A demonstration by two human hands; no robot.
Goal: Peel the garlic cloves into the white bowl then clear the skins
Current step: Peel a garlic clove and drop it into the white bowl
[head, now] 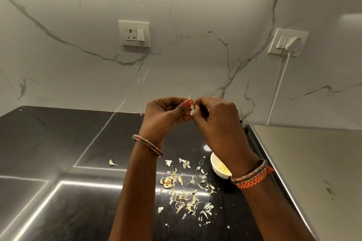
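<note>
"What did you hold?"

"My left hand [166,111] and right hand [213,115] both pinched one small garlic clove [193,110] up above the counter [58,143]. It was light and slippery, so I held its ends."

"How many things?"

"One white bowl [214,164] near the counter's right edge, and too many skins [186,193] to count."

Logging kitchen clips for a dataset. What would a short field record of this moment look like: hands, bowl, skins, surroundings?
left hand: pinches the garlic clove, raised above the counter
right hand: pinches the same clove from the other side
white bowl: on the black countertop, partly hidden by the right wrist; peeled cloves inside
garlic skins: scattered on the countertop left of the bowl
wall: marble, socket, plugged outlet
</note>
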